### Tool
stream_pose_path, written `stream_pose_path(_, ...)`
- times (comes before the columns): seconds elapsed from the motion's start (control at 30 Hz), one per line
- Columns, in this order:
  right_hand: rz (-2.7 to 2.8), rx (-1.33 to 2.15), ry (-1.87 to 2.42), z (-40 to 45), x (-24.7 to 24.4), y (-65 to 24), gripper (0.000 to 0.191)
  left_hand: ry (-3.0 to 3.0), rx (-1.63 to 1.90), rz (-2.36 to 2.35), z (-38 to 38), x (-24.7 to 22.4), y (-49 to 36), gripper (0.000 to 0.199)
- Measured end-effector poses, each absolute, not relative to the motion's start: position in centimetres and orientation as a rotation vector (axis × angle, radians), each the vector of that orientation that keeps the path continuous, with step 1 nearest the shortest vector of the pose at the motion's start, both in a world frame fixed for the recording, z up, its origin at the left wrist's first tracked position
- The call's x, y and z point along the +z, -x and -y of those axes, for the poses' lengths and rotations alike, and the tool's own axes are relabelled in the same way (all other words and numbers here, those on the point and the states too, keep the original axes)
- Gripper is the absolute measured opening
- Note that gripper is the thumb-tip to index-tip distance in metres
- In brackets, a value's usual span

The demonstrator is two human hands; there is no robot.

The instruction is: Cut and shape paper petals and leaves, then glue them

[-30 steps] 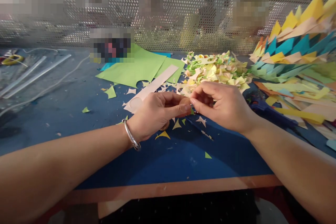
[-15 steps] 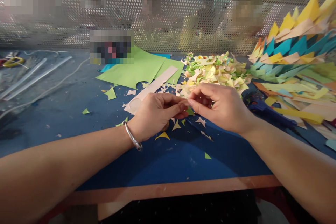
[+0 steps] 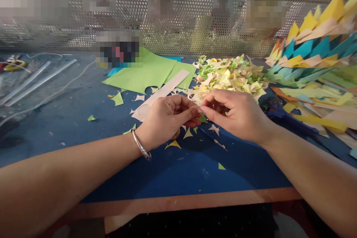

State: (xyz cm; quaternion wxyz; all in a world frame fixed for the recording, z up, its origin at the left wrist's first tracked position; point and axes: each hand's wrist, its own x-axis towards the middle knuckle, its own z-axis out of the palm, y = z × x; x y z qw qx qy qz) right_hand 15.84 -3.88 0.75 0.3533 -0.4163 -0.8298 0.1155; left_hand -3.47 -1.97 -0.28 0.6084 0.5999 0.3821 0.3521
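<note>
My left hand (image 3: 174, 117), with a silver bangle at its wrist, is closed in a pinch above the middle of the table. Its fingertips meet those of my right hand (image 3: 232, 113), also pinching. Whatever is between them is too small and too hidden to name. Just behind the left hand lies a pale pink paper strip (image 3: 167, 88) with a round outline at its near end. Under the hands are small paper scraps, among them a yellow one (image 3: 174, 144) and a pink one (image 3: 214, 129). A thin dark tool (image 3: 210, 136) shows partly below the fingers; its kind is unclear.
Behind my hands are green paper sheets (image 3: 145, 72) and a heap of curled paper pieces (image 3: 228, 74). A blue glue gun (image 3: 290, 119) lies right, beside cut paper strips (image 3: 320, 100) and a layered paper-point model (image 3: 315, 50). Clear sticks (image 3: 41, 83) lie left. A perforated metal screen (image 3: 178, 33) stands behind.
Both hands keep their fingertips together in nearly the same spot, with the left fingers shifted very slightly. The things on the table have not moved.
</note>
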Motion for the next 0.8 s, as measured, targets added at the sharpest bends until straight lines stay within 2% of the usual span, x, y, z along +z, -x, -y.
stream_pose_path(0.2, 2.132, 0.364, 1.084, 4.20, 0.91, -15.47, 0.012, -1.433, 0.921, -0.816, 2.11, -0.03, 3.37, 0.008)
stream_pose_path(0.43, 2.152, 0.288, 1.074, 4.51, 1.11, -15.42, 0.008, -1.583, 0.953, -0.801, 2.59, -0.04, 3.48, 0.015)
stream_pose_path(0.8, 2.128, 0.277, 1.109, 4.69, 1.17, -15.53, 0.009, -1.683, 0.952, -0.814, 2.94, 0.43, 3.71, 0.015)
